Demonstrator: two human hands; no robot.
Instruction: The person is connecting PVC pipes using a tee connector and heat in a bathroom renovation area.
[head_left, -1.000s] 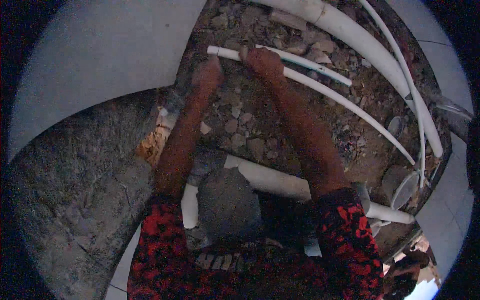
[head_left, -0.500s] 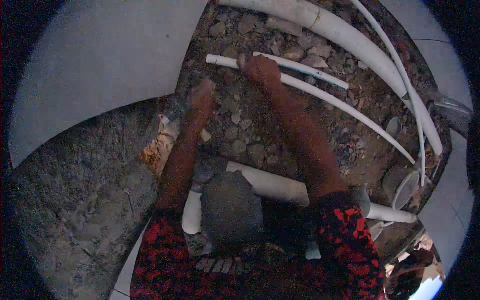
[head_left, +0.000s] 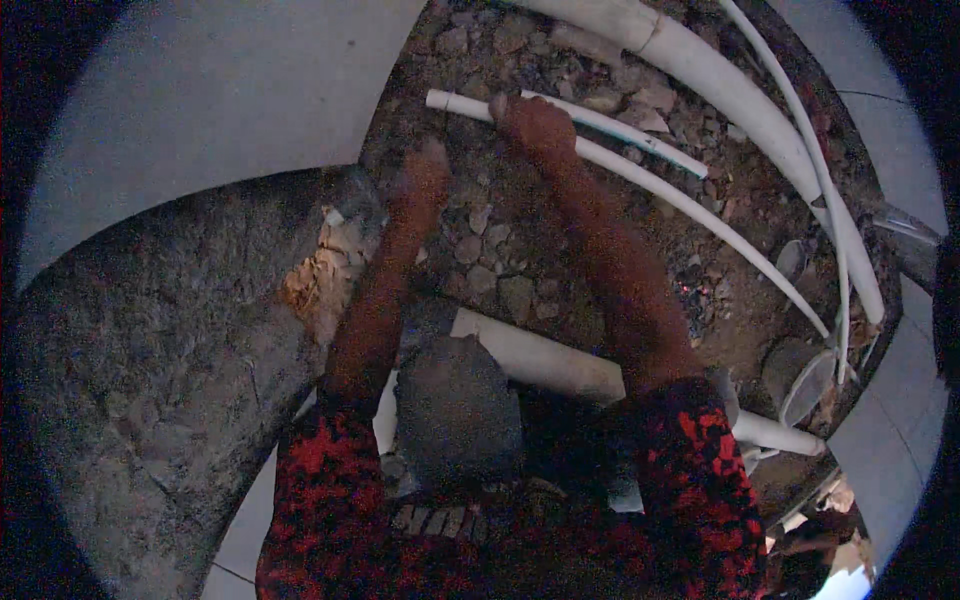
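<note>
My right hand (head_left: 538,130) is wrapped round a long thin white pipe (head_left: 668,192), a short way from its far-left end. A shorter white pipe (head_left: 640,140) lies just beyond, its left end partly hidden behind that hand. My left hand (head_left: 427,168) is just below the end of the held pipe, over dirt and stones, and apart from the pipe. Its fingers are smeared and dim, so neither their pose nor anything in them can be made out. Both forearms reach forward from red-and-black sleeves.
Rubble (head_left: 490,250) lies beneath my arms. A thick white pipe (head_left: 740,95) curves along the far right, with a thin one across it. Nearer are a short thick pipe (head_left: 550,355), a grey slab-like piece (head_left: 455,410) and a round-rimmed container (head_left: 805,385). Crumpled brown paper (head_left: 318,285) lies left.
The view has shifted slightly. My right hand keeps its grip on the long pipe. My left hand, blurred in both frames, stays below the pipe's end with only a small shift.
</note>
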